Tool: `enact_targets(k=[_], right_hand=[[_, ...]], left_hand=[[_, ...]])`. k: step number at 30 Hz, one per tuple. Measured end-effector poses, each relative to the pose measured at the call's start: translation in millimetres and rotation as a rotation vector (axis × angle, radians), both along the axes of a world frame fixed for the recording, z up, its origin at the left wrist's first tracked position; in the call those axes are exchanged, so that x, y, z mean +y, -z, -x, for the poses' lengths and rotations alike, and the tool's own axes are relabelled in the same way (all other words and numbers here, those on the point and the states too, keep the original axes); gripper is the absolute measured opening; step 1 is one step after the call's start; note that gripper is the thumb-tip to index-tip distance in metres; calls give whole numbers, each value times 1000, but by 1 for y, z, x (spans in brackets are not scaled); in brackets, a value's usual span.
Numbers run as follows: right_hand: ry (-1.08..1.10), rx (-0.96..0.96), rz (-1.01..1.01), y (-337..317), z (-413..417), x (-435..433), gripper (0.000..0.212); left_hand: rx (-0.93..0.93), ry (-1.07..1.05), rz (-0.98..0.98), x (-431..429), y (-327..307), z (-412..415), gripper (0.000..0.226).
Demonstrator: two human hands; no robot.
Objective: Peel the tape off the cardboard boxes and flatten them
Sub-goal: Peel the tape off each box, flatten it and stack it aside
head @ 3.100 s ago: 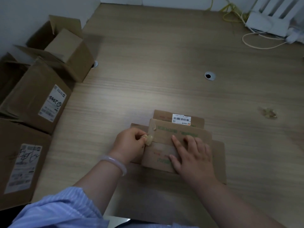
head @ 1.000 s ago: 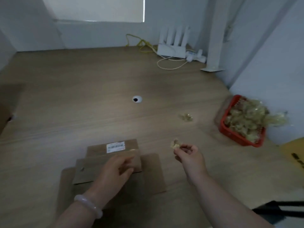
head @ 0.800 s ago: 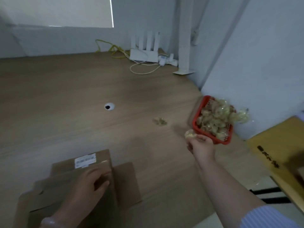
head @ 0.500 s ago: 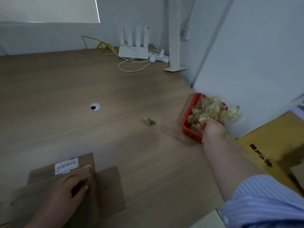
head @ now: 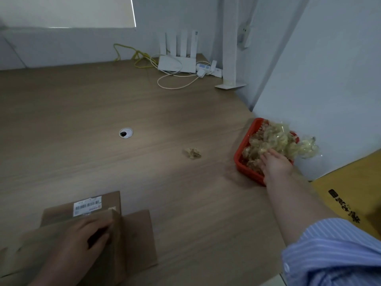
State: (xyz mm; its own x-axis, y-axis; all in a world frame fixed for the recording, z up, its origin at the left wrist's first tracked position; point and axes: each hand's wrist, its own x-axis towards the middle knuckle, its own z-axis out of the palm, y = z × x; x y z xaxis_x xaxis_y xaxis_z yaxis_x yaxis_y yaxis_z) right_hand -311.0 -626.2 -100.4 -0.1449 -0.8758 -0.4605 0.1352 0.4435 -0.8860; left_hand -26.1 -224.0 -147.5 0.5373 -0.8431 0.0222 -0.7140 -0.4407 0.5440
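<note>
A flattened brown cardboard box with a white barcode label lies at the lower left of the wooden table. My left hand rests flat on top of it, fingers relaxed. At the table's right edge a red basket holds a heap of crumpled clear tape. My right hand reaches into that basket, fingers down on the tape pile; whether it still pinches a wad is hidden. One loose tape wad lies on the table left of the basket.
A white router with cables and a power strip sits at the back by the wall. A round cable grommet is set in the tabletop. A yellow-brown box stands beyond the table's right edge.
My right hand carried a tape wad from the box across to the red basket and now lies in the pile. My view swung right. My left hand stayed on the flattened box.
</note>
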Motion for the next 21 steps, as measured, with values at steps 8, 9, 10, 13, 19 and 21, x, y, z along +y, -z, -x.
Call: enact_targets(k=[8,9,10,13,19,21], right_hand=[[85,81,-1,6,-5,0,11],[79,51,3,6,-5,0,21],[66,31,-3,6,-6,1,29],[5,76,23,6,-8,6,37],[-365,289,109,12,-50,68,28],[-579,354,148,21,-74,114,17]], left_hand=[[5,0,-40,3,1,-3,35],[20,-7,-49,3,0,-2,38],[32,-12,-50,3,-2,-1,38],[51,-10,-29,3,-6,2,41],[73,-87,-35,15,-15,4,27],[46,-137,-93,27,-17,1,26]])
